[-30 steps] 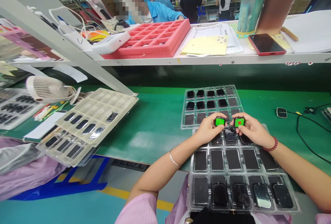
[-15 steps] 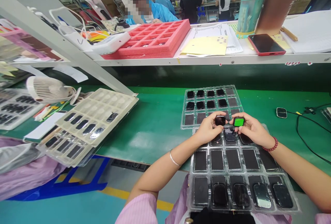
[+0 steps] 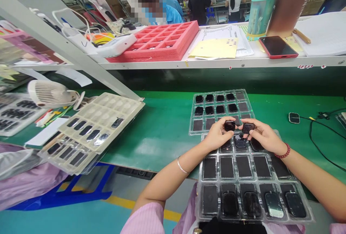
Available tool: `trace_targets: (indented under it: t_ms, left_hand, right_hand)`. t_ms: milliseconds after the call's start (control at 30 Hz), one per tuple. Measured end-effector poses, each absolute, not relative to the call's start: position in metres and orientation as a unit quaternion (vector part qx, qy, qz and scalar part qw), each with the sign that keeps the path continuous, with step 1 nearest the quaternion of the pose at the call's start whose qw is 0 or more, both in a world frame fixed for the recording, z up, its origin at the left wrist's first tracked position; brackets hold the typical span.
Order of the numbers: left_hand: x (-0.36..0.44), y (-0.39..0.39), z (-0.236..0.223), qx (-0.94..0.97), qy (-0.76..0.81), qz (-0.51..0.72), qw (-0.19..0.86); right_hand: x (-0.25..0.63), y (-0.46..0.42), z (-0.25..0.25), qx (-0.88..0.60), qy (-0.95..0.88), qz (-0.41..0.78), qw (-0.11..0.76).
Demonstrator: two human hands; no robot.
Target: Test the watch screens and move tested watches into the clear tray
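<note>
The left grip [image 3: 220, 133] and right grip [image 3: 262, 133] each hold a small dark-screened device [image 3: 229, 125] above a clear tray [image 3: 210, 199].

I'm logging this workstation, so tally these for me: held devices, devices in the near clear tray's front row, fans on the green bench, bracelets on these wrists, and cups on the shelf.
Held devices: 2
Front-row devices: 4
Fan: 1
Bracelets: 2
Cup: 1
Total: 10
</note>
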State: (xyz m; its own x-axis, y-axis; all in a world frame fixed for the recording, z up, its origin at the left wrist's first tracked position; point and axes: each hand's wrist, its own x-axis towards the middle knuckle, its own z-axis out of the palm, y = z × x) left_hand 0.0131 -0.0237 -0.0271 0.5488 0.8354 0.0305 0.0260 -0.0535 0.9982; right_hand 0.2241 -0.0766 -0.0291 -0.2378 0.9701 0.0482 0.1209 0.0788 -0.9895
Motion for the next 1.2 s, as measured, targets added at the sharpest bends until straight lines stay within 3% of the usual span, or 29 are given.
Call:
trace_targets:
  t_ms: [567, 733, 1000, 1200]
  left_hand:
    - [0.014, -0.023, -0.030, 0.623, 0.315, 0.336, 0.632]
    - [0.014, -0.018, -0.032, 0.547, 0.281, 0.344, 0.709]
    - [0.008, -0.003, -0.030, 0.371, 0.235, 0.269, 0.857]
    - [0.007, 0.001, -0.032, 0.348, 0.238, 0.256, 0.870]
  right_hand:
    - [0.220, -0.076, -0.032, -0.435, -0.586, 0.515, 0.448]
    - [0.223, -0.073, -0.035, -0.436, -0.527, 0.548, 0.482]
    - [0.242, -0.064, -0.026, -0.409, -0.385, 0.700, 0.441]
    - [0.246, -0.063, -0.026, -0.401, -0.338, 0.719, 0.455]
